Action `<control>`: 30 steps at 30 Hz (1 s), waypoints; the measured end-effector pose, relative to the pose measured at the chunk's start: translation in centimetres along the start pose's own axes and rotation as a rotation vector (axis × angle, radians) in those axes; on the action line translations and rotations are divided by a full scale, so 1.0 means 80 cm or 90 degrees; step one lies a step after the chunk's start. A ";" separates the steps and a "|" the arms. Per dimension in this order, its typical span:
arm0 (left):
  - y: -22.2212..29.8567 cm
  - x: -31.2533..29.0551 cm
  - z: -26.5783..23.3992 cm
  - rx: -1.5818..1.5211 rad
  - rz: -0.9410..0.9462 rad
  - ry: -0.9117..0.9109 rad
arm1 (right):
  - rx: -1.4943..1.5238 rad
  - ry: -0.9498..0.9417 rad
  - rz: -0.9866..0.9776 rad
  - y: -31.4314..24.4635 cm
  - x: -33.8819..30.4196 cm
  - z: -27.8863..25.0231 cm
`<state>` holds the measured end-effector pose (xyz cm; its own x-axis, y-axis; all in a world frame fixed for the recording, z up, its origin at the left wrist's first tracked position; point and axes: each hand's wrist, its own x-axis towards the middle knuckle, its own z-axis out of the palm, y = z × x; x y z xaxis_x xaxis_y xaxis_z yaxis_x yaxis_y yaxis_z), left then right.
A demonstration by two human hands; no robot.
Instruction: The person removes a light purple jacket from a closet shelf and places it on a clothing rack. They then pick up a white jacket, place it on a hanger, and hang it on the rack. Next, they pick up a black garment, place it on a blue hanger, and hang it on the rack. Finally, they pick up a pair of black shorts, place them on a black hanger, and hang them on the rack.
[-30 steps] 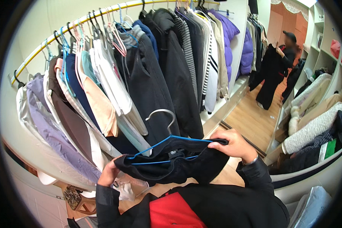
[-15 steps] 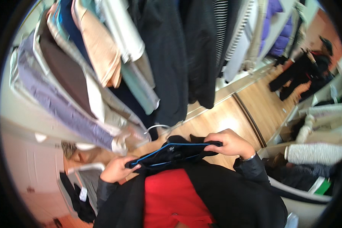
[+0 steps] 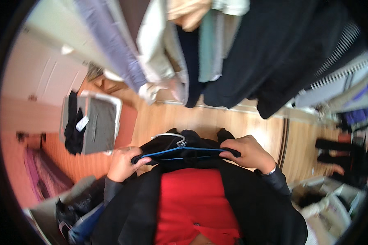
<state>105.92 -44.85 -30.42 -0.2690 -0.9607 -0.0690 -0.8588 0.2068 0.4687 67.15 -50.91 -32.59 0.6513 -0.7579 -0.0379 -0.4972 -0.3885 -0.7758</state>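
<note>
A black garment (image 3: 191,139) hangs on a blue clothes hanger (image 3: 163,152) in front of my red top. The hanger's pale curved hook points away from me, towards the left. My left hand (image 3: 125,162) grips the garment and hanger at the left end, thumb on top. At the right end my right hand (image 3: 249,153) pinches the garment over the hanger's tip. What kind of garment it is, I cannot tell; its lower part is out of sight.
Clothes of several colours, among them a large black garment (image 3: 270,49), hang across the far side. On the left stands a grey-topped hamper (image 3: 98,122) with a black item on it. Filled containers (image 3: 331,204) sit at the lower right; a mirror reflects a person in black.
My view has swung to the left, so the hanging clothes sit higher and farther right. The hanger is more level, its hook plainer to see. Both hands keep their hold.
</note>
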 end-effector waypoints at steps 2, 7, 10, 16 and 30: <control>-0.002 -0.026 0.006 -0.008 -0.040 0.074 | -0.021 0.000 -0.072 -0.008 0.022 0.002; -0.003 -0.076 0.020 0.053 -0.093 0.298 | 0.013 -0.044 -0.022 -0.051 0.068 0.006; -0.004 -0.091 0.031 0.093 -0.127 0.431 | -0.004 -0.089 -0.079 -0.065 0.101 0.005; -0.011 -0.153 0.049 0.143 -0.258 0.595 | -0.031 -0.224 -0.142 -0.091 0.164 0.045; 0.055 -0.200 0.104 0.144 -0.554 0.712 | -0.058 -0.474 -0.340 -0.137 0.307 0.087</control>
<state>102.85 -27.00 -34.56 0.7554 -0.4116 0.5099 -0.6473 -0.5894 0.4833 92.61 -61.62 -29.39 0.9925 0.0541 -0.1093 -0.0476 -0.6530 -0.7558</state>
